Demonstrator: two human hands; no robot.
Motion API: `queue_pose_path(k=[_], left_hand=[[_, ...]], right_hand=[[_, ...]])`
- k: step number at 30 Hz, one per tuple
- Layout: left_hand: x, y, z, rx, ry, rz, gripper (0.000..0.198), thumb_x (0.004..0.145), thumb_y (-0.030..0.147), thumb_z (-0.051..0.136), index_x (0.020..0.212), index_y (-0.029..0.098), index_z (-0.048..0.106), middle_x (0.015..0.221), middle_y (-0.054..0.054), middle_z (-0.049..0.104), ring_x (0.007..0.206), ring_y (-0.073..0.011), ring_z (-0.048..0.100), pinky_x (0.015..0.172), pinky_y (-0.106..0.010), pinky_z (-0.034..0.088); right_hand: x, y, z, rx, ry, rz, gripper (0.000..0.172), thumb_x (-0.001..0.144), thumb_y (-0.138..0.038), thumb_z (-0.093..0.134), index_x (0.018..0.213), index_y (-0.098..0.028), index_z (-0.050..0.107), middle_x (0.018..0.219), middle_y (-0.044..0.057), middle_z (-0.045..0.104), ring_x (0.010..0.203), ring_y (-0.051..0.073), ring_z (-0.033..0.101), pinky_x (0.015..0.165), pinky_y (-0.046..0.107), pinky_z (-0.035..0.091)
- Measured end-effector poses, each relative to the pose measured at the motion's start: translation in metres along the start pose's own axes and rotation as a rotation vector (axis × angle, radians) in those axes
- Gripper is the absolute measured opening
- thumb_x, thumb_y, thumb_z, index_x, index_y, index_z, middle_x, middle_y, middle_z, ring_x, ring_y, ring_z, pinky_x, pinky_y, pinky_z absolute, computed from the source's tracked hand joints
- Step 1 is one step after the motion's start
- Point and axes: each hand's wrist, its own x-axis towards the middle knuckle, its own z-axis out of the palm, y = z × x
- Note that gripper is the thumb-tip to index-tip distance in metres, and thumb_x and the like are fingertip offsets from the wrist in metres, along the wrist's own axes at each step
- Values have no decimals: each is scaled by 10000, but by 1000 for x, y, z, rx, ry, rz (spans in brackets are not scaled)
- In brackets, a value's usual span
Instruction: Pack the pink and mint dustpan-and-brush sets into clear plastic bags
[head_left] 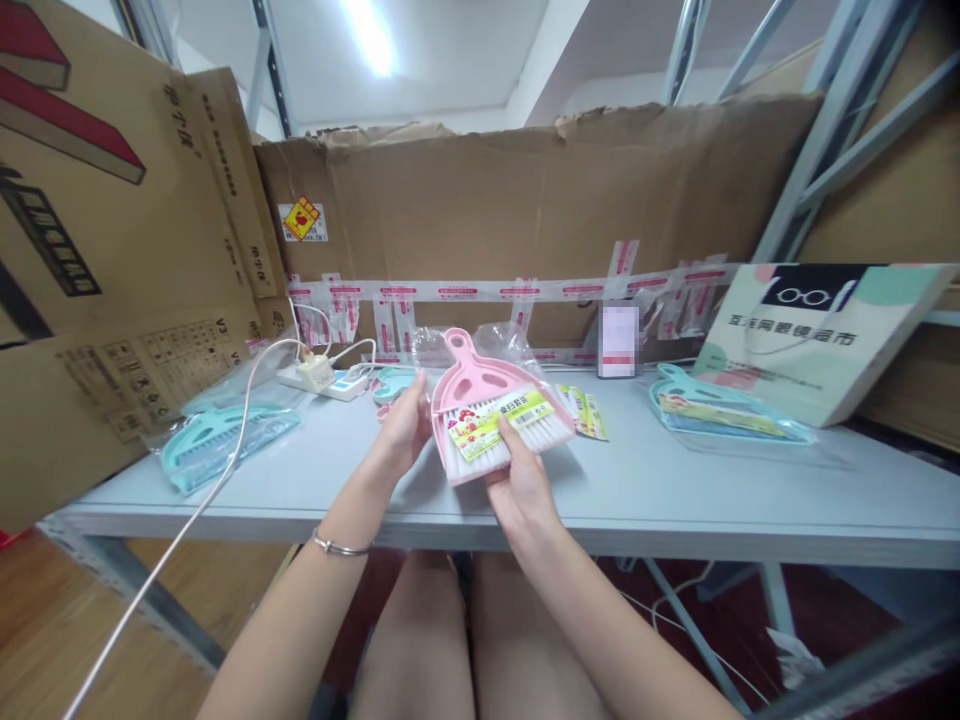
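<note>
Pink dustpan [480, 378] bears yellow label [501, 423]

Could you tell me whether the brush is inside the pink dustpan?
Inside: the brush lies in the pink dustpan, which the left hand and right hand hold.

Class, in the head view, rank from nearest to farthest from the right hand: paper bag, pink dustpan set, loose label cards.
1. Pink dustpan set, held in the right hand.
2. Loose label cards, lying just to its right.
3. Paper bag, far right, leaning.
</note>
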Motion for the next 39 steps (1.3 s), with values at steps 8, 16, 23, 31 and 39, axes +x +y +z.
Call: queue_pose_path(k=[8, 16, 23, 31, 39], left_hand=[[-30, -9, 13, -306, -46, -229, 441, 766, 519, 601, 1037, 171, 618, 1040, -83, 689, 961, -238, 640, 744, -341, 533], [-36, -10, 10, -140, -207, -32, 578, 636, 272, 783, 1163, 165, 573, 1197, -100, 636, 1109, -266, 585, 928, -347, 477], [-39, -16, 4, -139, -294, 3, 750, 582, 187, 814, 1260, 163, 492, 1253, -115, 599, 1158, -271, 550, 942, -346, 459], [-47, -15, -8, -254, -202, -184, 554, 542, 220, 840, 1046, 112, 638, 1010, -100, 703, 909, -193, 650, 753, -229, 497], [-50, -14, -20, -316, -99, -274, 422, 473, 197, 866, 846, 107, 692, 890, -73, 715, 759, -133, 641, 654, -177, 503]], right_hand=[[3, 0, 5, 31, 79, -46, 421, 731, -167, 660, 1141, -188, 564, 1111, 56, 678, 1022, 175, 642, 889, 331, 529], [6, 7, 4, 5, 96, -69, 321, 779, -252, 640, 1084, -177, 573, 1106, 67, 676, 983, 172, 657, 865, 314, 540], [9, 2, -1, -4, 74, -2, 286, 781, -192, 636, 1062, -199, 584, 1008, 35, 708, 932, 165, 672, 797, 285, 570], [-6, -39, -21, -228, -288, 311, 175, 675, -81, 710, 835, -133, 660, 845, 25, 712, 722, 83, 670, 659, 116, 550], [6, -93, -66, -814, -288, 135, 351, 598, -420, 785, 689, -126, 616, 494, -21, 603, 383, 55, 535, 361, 119, 419]])
